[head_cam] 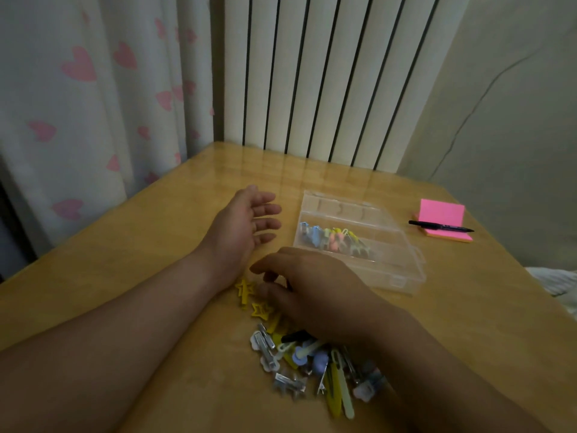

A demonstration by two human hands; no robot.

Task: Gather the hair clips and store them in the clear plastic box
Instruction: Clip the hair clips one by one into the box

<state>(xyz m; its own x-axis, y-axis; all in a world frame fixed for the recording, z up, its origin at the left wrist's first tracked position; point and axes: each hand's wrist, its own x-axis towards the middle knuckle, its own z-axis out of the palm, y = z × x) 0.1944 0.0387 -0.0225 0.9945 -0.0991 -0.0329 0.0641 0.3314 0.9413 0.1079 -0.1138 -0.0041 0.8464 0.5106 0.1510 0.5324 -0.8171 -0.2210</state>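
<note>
I am watching the right hand [315, 292] hanging over the far end of the clips [312, 360], its fingers curling down toward two yellow star clips [261, 310]. They are hiding their own tips, so I cannot tell whether they are pinching anything. The left hand [246, 223] is resting on the table [156, 245] just left of the box [402, 267], palm turned toward it, fingers loose and spread, holding nothing.

The box is lying open beyond the right hand, with a row of stored clips [334, 239] sitting in one compartment. Most of the clips are lying in a tangled heap under the right wrist.

I am judging the main risk to be that wrist: it is hovering so low that a sweep toward the box could drag the heap and scatter clips toward the near edge. The thin star clips are lying flat, so a pinch may slip. With nothing bracing it, the light box may slide if bumped.
</note>
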